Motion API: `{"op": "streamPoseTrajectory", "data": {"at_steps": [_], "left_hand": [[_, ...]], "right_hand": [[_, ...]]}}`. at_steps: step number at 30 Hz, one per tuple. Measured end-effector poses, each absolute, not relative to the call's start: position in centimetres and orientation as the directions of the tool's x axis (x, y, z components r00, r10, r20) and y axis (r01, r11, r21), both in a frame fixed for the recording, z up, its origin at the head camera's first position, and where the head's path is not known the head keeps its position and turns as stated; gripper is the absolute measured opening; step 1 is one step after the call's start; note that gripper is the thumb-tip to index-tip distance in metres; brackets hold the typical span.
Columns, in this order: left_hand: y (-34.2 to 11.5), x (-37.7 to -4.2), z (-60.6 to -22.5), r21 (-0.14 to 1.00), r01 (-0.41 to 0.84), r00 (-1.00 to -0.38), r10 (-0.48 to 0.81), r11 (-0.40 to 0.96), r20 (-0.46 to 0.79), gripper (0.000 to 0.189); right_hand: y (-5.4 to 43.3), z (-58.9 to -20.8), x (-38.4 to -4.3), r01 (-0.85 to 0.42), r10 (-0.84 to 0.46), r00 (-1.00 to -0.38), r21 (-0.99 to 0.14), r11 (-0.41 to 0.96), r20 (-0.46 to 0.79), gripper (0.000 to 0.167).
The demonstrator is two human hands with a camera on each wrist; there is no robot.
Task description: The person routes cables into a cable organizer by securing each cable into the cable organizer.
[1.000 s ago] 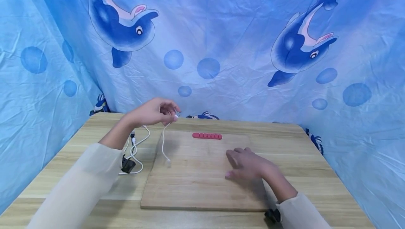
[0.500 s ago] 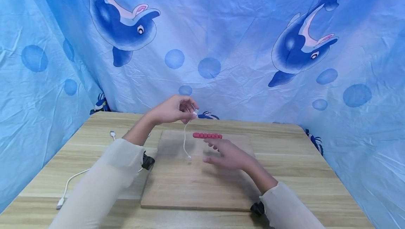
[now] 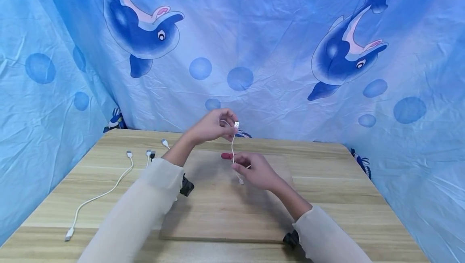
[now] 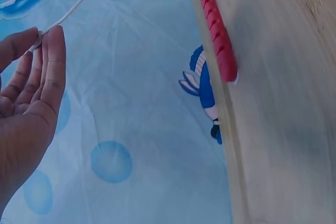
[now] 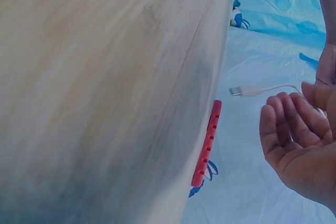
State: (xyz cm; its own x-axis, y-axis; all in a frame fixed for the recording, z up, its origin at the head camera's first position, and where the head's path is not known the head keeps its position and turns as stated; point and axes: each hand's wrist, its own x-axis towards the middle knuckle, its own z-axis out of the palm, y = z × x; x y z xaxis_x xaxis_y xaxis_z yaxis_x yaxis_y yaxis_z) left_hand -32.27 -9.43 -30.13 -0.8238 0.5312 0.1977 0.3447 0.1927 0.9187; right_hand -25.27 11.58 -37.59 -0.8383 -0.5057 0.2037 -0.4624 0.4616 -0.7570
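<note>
Up over the far part of a wooden board (image 3: 221, 218), my left hand (image 3: 213, 126) pinches a white USB cable (image 3: 233, 146) just below its metal plug. The cable hangs down to my right hand (image 3: 257, 172), whose thumb and curled forefinger pinch it lower along its length. The cable's other connector (image 5: 242, 91) dangles free beyond the right fingers in the right wrist view. A red ridged cable holder strip (image 4: 218, 35) lies at the far edge of the board; in the head view the right hand covers most of it.
Left of the board, another white cable (image 3: 99, 196) lies stretched on the table (image 3: 363, 222). Several plugs (image 3: 149, 154) show near the left forearm, which hides part of their cables. A blue dolphin-print curtain (image 3: 276, 53) stands behind the table.
My left hand has moved right with the white USB cable. My right hand has moved left and inward and now pinches the hanging cable, in front of the red strip.
</note>
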Motion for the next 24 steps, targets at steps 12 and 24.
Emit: {"op": "streamPoseTrajectory", "data": {"at_steps": [12,24], "left_hand": [[-7.2,-32.9,-31.2,0.966,0.255,-0.857,0.47,0.027,0.213,0.032],[-4.2,-34.2,-33.8,0.986,0.165,-0.889,0.43,-0.024,0.159,0.028]], "right_hand": [[12.7,-38.0,-25.0,-0.231,-0.432,-0.896,-0.941,0.248,0.106,0.013],[14.9,-38.7,-24.3,-0.06,-0.356,-0.934,-0.979,0.196,-0.014,0.015]]}}
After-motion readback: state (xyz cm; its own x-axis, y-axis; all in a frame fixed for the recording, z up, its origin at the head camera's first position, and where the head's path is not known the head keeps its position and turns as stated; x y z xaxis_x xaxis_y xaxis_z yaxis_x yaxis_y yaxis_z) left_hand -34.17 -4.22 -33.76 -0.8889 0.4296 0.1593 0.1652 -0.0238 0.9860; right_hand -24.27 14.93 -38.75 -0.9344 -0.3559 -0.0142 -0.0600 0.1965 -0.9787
